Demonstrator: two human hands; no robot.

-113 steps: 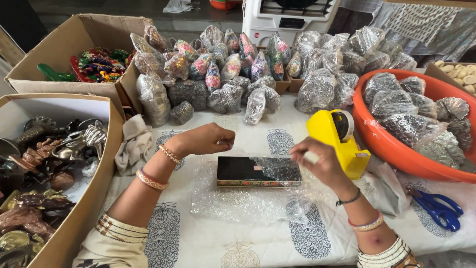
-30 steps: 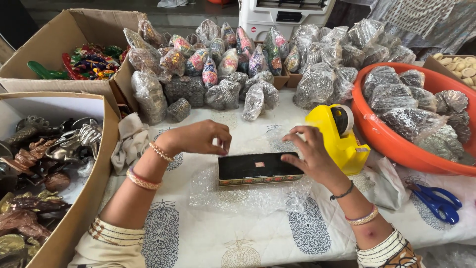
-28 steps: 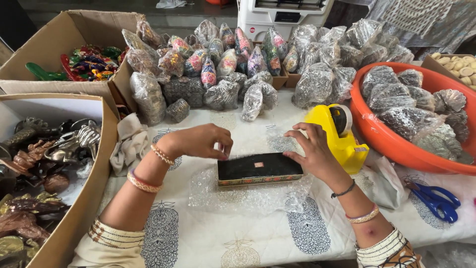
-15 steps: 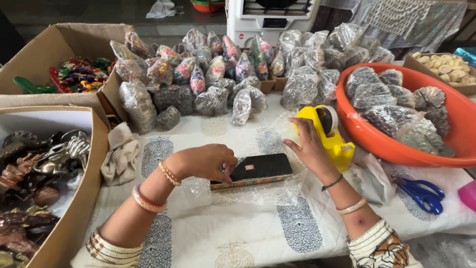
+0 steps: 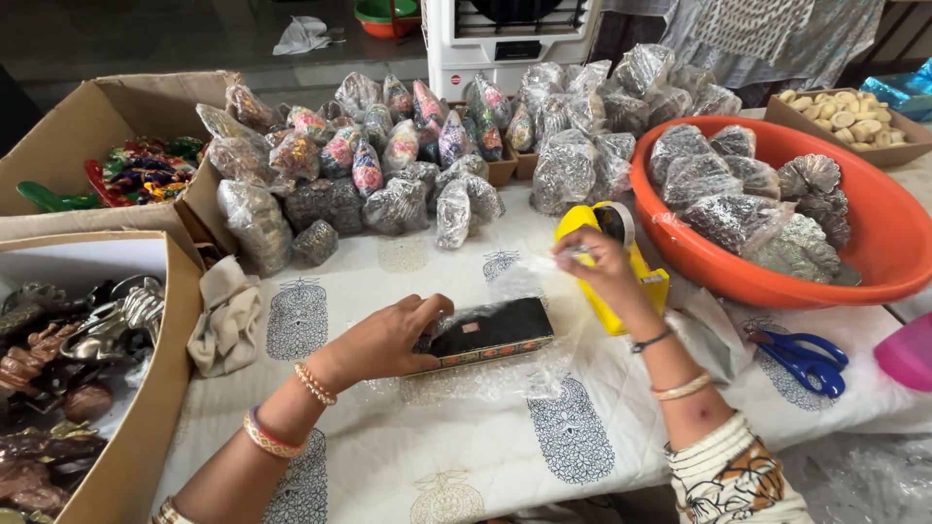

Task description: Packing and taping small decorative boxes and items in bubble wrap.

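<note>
Two hands wrap one flat black rectangular box point(image 5: 490, 328) on clear bubble wrap point(image 5: 485, 374).
Left hand point(image 5: 388, 335) presses closed on its end to steady it, mid-table; right hand point(image 5: 600, 267) pinches tape at the yellow plastic tape dispenser point(image 5: 607, 254).

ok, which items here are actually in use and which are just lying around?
In use: left hand on black box; bubble wrap under it; right hand at yellow tape dispenser.
Lying about: blue scissors, orange basin, cloth, cardboard boxes.
</note>
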